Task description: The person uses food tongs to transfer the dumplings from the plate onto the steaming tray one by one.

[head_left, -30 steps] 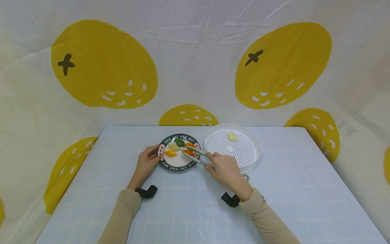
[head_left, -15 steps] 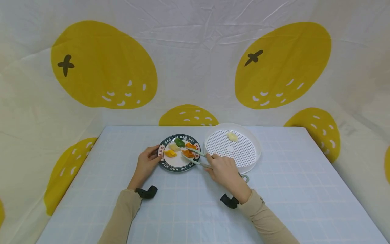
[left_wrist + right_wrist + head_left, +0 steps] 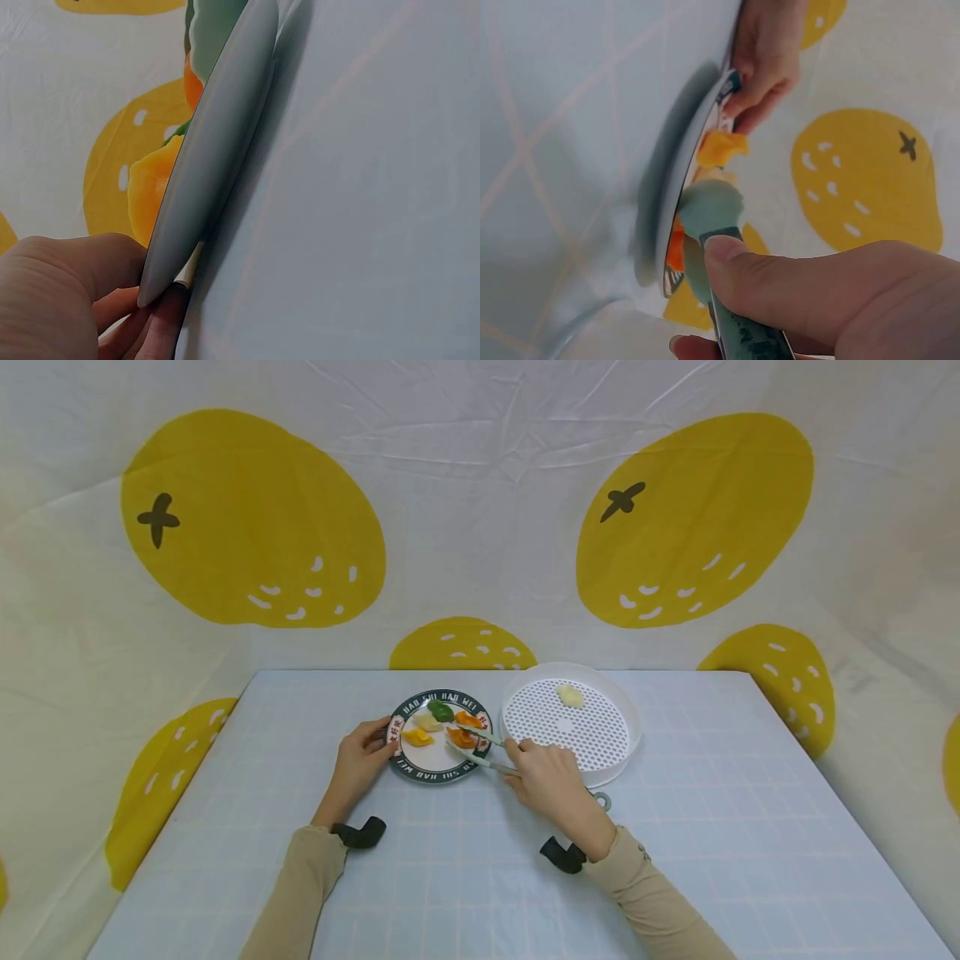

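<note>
My left hand point(image 3: 363, 758) holds the left edge of a round plate point(image 3: 429, 774) with a dark green lettered rim, thumb on top and fingers beneath. On the plate lie a yellow dumpling point(image 3: 417, 737), a pale one, a green dumpling point(image 3: 440, 711) and two orange ones. My right hand point(image 3: 551, 777) grips pale green tongs point(image 3: 491, 766). Their parted tips reach over the plate's right side, around the nearer orange dumpling point(image 3: 460, 739). In the right wrist view, the thumb presses on the tongs' handle point(image 3: 750, 337), and the rounded tip point(image 3: 712, 206) covers part of the food.
Right of the plate stands a round white steamer tray point(image 3: 525, 735) with a perforated base, one pale dumpling point(image 3: 571, 696) near its back. A light blue checked cloth point(image 3: 450, 877) covers the table. Behind hangs a white curtain point(image 3: 480, 527) printed with yellow fruit.
The right hand and tongs have shifted slightly toward the person, with the nearer tip a little lower around the orange dumpling. The left hand and plate have stayed in place.
</note>
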The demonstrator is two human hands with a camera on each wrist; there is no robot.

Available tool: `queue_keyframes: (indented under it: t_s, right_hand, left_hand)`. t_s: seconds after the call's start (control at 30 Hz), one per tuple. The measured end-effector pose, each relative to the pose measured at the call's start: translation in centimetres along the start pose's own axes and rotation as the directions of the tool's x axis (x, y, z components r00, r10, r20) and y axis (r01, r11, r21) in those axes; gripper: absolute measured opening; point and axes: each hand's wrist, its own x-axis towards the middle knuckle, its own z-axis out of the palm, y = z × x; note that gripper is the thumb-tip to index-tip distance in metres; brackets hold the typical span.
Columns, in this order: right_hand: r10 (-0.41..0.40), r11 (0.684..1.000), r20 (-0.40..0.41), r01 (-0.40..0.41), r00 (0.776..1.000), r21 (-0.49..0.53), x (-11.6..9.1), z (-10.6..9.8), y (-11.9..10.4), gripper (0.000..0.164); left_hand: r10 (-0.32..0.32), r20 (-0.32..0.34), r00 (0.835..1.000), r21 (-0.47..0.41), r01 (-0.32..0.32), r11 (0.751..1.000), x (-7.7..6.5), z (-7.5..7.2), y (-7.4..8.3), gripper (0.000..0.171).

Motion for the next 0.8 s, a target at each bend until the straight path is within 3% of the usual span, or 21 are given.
queue_keyframes:
  t_s: [0.3, 0.8]
  right_hand:
    - [0.017, 1.0, 0.011, -0.018, 1.0, 0.021, 0.08, -0.02, -0.11, 0.041]
    - [0.034, 0.998, -0.036, -0.032, 0.999, 0.051, -0.11, -0.98, 0.12, 0.038]
  left_hand:
    - [-0.008, 0.005, 1.0, -0.007, 0.008, 1.0, -0.05, -0.16, 0.1, 0.051]
    - [-0.011, 0.0, 1.0, -0.006, 0.011, 1.0, -0.05, -0.07, -0.08, 0.052]
